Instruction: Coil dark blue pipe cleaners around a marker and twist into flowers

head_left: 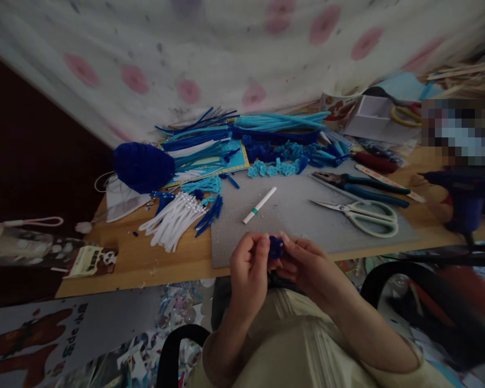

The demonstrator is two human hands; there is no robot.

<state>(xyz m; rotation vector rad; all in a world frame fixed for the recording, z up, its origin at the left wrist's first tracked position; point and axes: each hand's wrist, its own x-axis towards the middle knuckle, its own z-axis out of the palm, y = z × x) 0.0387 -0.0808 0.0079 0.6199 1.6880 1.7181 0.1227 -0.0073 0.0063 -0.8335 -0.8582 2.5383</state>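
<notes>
A small dark blue fuzzy pipe cleaner piece (275,248), curled into a rounded shape, is held at the front edge of the grey cutting mat (295,199). My left hand (248,272) pinches its left side between thumb and fingers. From the right, my right hand (307,267) grips the same piece, fingertips at its upper edge. Just beyond my hands lies a white stick with a green band (260,206). To the right on the mat are scissors with pale handles (372,216) and blue-handled pliers (359,188).
Light blue pipe cleaners (283,122) and crocheted-looking blue pieces (275,168) lie at the back. White strands with beads (178,221) and a dark blue fuzzy oval (143,167) are on the left. A blue glue gun (466,199) stands at the right. A patterned curtain (226,54) hangs behind.
</notes>
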